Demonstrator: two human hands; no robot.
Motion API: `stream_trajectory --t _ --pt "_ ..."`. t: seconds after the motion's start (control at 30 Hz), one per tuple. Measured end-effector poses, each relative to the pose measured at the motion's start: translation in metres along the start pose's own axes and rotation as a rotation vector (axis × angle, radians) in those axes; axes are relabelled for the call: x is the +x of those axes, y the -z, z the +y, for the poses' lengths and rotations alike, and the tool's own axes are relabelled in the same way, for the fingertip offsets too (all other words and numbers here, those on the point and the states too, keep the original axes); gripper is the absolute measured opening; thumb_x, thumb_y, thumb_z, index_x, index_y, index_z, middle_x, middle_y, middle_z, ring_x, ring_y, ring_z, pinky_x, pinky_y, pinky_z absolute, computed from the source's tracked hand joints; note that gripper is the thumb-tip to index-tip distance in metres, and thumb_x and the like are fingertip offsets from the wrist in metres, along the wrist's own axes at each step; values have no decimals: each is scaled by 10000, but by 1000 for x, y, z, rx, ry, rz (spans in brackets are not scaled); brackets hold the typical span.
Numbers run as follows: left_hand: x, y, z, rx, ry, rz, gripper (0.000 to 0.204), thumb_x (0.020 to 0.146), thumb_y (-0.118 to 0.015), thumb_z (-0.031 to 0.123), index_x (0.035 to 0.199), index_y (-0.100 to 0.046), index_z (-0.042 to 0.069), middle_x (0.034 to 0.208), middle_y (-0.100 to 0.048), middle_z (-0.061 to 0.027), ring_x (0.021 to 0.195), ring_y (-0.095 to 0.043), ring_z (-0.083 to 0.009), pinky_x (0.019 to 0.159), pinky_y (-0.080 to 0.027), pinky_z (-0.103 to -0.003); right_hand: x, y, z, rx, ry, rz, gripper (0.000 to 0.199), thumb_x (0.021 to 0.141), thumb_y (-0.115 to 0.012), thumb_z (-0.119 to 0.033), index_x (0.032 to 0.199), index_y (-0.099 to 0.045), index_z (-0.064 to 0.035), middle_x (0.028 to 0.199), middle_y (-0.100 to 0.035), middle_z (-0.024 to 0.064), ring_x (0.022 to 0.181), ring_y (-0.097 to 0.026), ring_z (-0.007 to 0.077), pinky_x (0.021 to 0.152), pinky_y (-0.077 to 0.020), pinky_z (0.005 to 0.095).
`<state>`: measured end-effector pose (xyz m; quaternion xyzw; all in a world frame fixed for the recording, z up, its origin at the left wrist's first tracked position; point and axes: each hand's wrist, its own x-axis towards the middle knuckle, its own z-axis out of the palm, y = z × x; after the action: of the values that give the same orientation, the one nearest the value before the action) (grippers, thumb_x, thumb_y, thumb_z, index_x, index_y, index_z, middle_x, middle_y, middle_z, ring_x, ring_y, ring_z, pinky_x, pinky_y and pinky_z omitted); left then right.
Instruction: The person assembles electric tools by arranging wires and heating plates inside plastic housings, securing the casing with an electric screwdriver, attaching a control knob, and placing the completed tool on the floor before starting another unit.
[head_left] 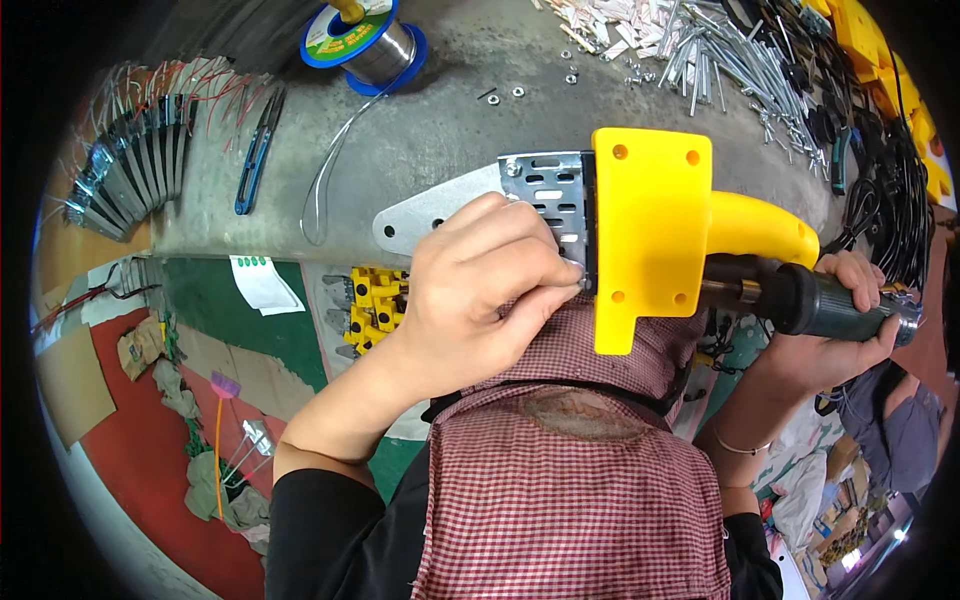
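Note:
A yellow plastic tool housing (652, 225) with a curved handle stands before me at the bench's near edge. From its left side extend a slotted metal guard (545, 190) and a flat grey pointed plate (450, 205). My left hand (490, 285) lies over the guard, thumb and forefinger pinched together beside the housing's left edge; a tiny dark piece seems to show at the fingertips, too small to name. Wrapped around a dark cylindrical electric screwdriver (830, 308), my right hand (870, 300) holds it level below the handle. Its tip points left and is hidden behind the housing.
On the grey bench (450, 130) stand a solder wire spool (385, 55), a blue utility knife (260, 150) and a fan of metal parts with red wires (135, 160). Long screws (710, 55) lie heaped at the back right, near black cables (880, 220). Small yellow parts (375, 305) sit lower left.

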<state>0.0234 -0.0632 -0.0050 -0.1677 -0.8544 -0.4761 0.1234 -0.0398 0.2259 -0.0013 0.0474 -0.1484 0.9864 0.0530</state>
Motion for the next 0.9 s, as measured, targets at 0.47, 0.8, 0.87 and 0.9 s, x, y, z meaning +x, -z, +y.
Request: stream_trajectory --t 0.47,0.8,0.87,0.9 --pt "10 14 13 -118 430 -92 768 612 -845 41 1316 -537 33 871 -560 -30 685 -516 -53 578 -423 -171 60 -23 15 -218 23 43 340 883 -606 -209 1056 -451 39 830 -500 94 810 -528 222 924 -438 414" --pt "51 47 -38 526 -50 21 117 720 -693 -5 829 -659 20 805 -613 -50 700 -621 -195 582 -478 -281 64 -12 -9 -215 -171 4 377 931 -546 -193 1178 -435 69 932 -497 121 939 -535 240 1020 -419 433" --pt "61 47 -42 711 -150 -55 116 713 -684 -9 822 -657 21 807 -612 -42 710 -619 -188 574 -464 -278 65 -10 -9 -266 -162 3 363 928 -541 -179 1176 -438 64 947 -488 122 951 -527 233 1014 -417 429" --pt "65 46 -39 834 -204 -170 92 699 -659 24 785 -628 31 801 -592 -42 720 -613 -204 576 -472 -296 66 -10 -8 -260 -168 2 363 928 -541 -179 1176 -438 64 947 -488 122 951 -527 233 1014 -417 429"
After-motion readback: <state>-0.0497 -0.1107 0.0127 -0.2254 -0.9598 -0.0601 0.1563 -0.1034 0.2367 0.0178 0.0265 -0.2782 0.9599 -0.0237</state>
